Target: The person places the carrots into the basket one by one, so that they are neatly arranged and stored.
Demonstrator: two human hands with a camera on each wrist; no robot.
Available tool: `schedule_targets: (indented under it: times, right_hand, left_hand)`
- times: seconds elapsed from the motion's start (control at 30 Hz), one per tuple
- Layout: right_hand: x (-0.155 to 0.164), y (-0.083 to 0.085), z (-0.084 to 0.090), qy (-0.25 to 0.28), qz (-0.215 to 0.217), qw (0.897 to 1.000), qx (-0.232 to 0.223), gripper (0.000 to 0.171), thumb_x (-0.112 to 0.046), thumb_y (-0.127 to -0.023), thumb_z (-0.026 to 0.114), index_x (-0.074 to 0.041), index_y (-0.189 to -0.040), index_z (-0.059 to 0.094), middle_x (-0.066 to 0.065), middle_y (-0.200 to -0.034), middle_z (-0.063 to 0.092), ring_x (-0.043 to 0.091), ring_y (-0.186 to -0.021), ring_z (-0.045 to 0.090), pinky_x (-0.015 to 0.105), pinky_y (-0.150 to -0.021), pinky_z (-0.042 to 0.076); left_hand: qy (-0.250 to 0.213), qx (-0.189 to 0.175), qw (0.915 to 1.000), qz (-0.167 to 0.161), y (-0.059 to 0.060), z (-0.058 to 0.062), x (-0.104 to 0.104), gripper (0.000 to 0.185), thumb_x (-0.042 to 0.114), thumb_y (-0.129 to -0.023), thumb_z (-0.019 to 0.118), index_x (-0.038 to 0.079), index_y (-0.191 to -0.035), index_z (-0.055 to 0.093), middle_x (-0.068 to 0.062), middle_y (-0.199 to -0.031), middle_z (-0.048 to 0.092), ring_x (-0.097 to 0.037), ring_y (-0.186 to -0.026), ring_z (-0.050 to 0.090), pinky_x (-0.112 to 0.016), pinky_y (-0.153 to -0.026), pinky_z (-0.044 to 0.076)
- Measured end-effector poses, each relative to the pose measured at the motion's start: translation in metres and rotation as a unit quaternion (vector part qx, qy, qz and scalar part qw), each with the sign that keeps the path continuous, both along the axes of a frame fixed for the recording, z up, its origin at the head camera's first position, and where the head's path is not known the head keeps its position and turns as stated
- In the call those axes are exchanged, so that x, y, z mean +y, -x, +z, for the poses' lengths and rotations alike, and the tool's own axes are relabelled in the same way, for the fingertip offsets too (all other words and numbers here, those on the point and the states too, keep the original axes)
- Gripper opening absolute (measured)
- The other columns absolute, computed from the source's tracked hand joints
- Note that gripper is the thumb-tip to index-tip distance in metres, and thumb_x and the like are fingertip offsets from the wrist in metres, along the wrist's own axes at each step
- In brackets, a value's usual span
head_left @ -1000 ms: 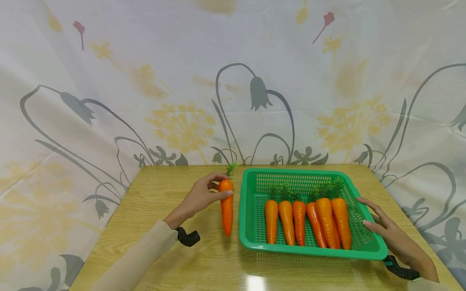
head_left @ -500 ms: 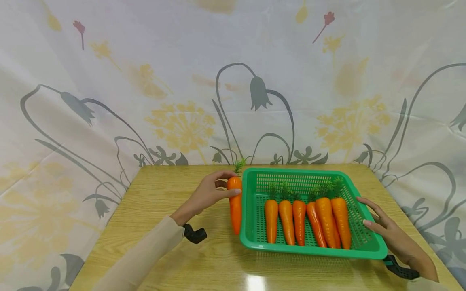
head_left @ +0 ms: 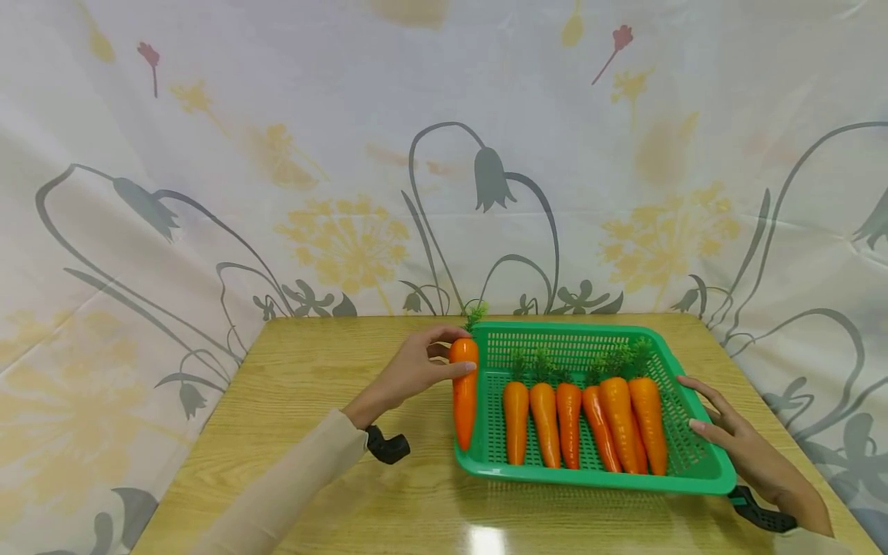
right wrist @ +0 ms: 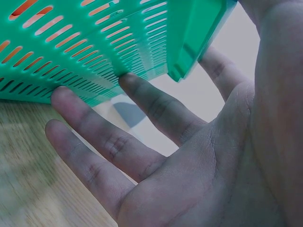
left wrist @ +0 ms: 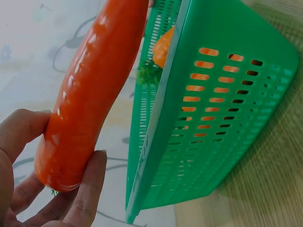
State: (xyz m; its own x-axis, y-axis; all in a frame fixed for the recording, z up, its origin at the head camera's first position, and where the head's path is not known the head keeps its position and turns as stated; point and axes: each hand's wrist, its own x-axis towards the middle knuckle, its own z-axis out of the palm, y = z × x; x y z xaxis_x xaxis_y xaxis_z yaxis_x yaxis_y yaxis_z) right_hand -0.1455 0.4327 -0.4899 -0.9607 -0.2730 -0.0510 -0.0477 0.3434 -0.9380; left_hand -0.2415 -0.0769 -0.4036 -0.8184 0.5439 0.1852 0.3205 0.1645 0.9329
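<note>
My left hand (head_left: 425, 365) pinches an orange carrot (head_left: 464, 408) near its thick leafy end, thumb on one side and fingers on the other. The carrot hangs tip toward me, over the left rim of a green plastic basket (head_left: 590, 482). In the left wrist view the carrot (left wrist: 90, 90) is beside the outer basket wall (left wrist: 189, 161). My right hand (head_left: 752, 451) holds the basket's right rim, thumb and forefinger over the edge. The right wrist view shows other fingers (right wrist: 116, 144) beneath the rim, some tips against the slotted wall (right wrist: 80, 52).
Several carrots (head_left: 544, 424) with green tops lie side by side in the basket, tips toward me. The basket is on a wooden table (head_left: 312, 370). A flower-printed cloth (head_left: 451, 92) hangs behind the table.
My left hand has moved right with the carrot, from the table beside the basket to over its left rim. My right hand and the basket have stayed put.
</note>
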Motion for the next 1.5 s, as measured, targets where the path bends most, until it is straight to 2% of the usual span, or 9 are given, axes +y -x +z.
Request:
schedule_targets:
  times: [0.1,0.27,0.53,0.67,0.8,0.93,1.13,1.3,1.5]
  right_hand:
    - [-0.001,0.000,0.000,0.006,0.000,1.000,-0.003,0.066,-0.016,-0.113,0.039,-0.032,-0.167,0.005,-0.011,-0.168,-0.017,0.069,-0.139,-0.018,0.091,-0.087,0.012]
    - [-0.001,-0.001,0.000,0.008,-0.001,1.000,-0.004,0.066,-0.016,-0.113,0.039,-0.032,-0.167,0.005,-0.012,-0.168,-0.017,0.069,-0.139,-0.020,0.091,-0.087,0.011]
    - [0.000,0.000,0.000,0.008,0.001,1.000,-0.010,0.066,-0.017,-0.113,0.039,-0.033,-0.167,0.004,0.001,-0.169,-0.022,0.068,-0.140,-0.019,0.092,-0.086,0.011]
    - [0.000,0.000,0.000,0.006,0.000,1.000,-0.007,0.066,-0.017,-0.113,0.039,-0.033,-0.167,0.004,-0.005,-0.169,-0.020,0.067,-0.140,-0.020,0.092,-0.086,0.011]
    - [0.000,0.000,0.000,0.004,-0.002,1.000,-0.005,0.066,-0.017,-0.113,0.039,-0.033,-0.167,0.004,-0.009,-0.168,-0.018,0.067,-0.140,-0.020,0.092,-0.086,0.011]
    - [0.000,0.000,0.000,0.006,-0.002,1.000,-0.005,0.066,-0.017,-0.113,0.039,-0.033,-0.167,0.005,-0.010,-0.168,-0.017,0.066,-0.140,-0.020,0.091,-0.087,0.011]
    - [-0.001,0.000,0.001,0.016,0.001,1.000,-0.007,0.066,-0.016,-0.113,0.039,-0.032,-0.167,0.006,-0.010,-0.168,-0.017,0.065,-0.140,-0.023,0.092,-0.088,0.008]
    - [-0.001,0.000,0.001,0.024,0.003,1.000,-0.006,0.066,-0.015,-0.113,0.040,-0.031,-0.167,0.006,-0.014,-0.168,-0.014,0.064,-0.141,-0.024,0.091,-0.089,0.006]
    - [-0.001,-0.001,-0.001,0.030,0.005,1.000,-0.003,0.066,-0.013,-0.113,0.039,-0.030,-0.167,0.007,-0.016,-0.168,-0.012,0.063,-0.141,-0.025,0.092,-0.090,0.004]
  left_hand:
    - [-0.004,-0.001,1.0000,-0.003,0.001,-0.001,0.005,0.044,0.019,-0.093,0.080,0.012,-0.134,0.063,-0.006,-0.128,0.062,-0.026,-0.103,0.066,-0.039,-0.083,0.060]
    - [-0.012,0.008,0.9998,-0.010,0.002,0.000,0.014,0.044,0.019,-0.093,0.080,0.011,-0.134,0.064,-0.007,-0.127,0.062,-0.028,-0.103,0.066,-0.039,-0.084,0.060]
    - [-0.012,0.011,0.9996,-0.022,0.003,0.002,0.025,0.046,0.018,-0.094,0.079,0.010,-0.136,0.062,-0.006,-0.128,0.062,-0.025,-0.105,0.065,-0.037,-0.083,0.060]
    - [-0.013,0.012,0.9994,-0.029,0.003,0.002,0.032,0.047,0.018,-0.094,0.079,0.009,-0.137,0.062,-0.006,-0.129,0.062,-0.026,-0.106,0.065,-0.037,-0.084,0.060]
    - [-0.005,0.011,0.9995,-0.028,0.003,0.003,0.040,0.047,0.020,-0.094,0.079,0.013,-0.137,0.063,-0.003,-0.130,0.061,-0.025,-0.108,0.064,-0.037,-0.085,0.059]
    - [0.001,0.012,0.9996,-0.024,0.004,0.004,0.048,0.047,0.022,-0.093,0.080,0.015,-0.136,0.063,-0.001,-0.130,0.062,-0.021,-0.106,0.065,-0.036,-0.083,0.059]
    - [0.000,0.022,0.9992,-0.034,0.006,0.006,0.059,0.048,0.023,-0.092,0.081,0.012,-0.136,0.064,0.001,-0.130,0.061,-0.019,-0.106,0.064,-0.035,-0.087,0.057]
    - [0.001,0.026,0.9988,-0.043,0.007,0.009,0.068,0.046,0.022,-0.092,0.081,0.012,-0.134,0.065,0.000,-0.128,0.062,-0.019,-0.103,0.064,-0.034,-0.083,0.058]
    - [-0.005,0.013,0.9983,-0.056,0.008,0.009,0.081,0.044,0.020,-0.091,0.082,0.015,-0.131,0.065,0.001,-0.127,0.061,-0.018,-0.102,0.065,-0.036,-0.081,0.060]
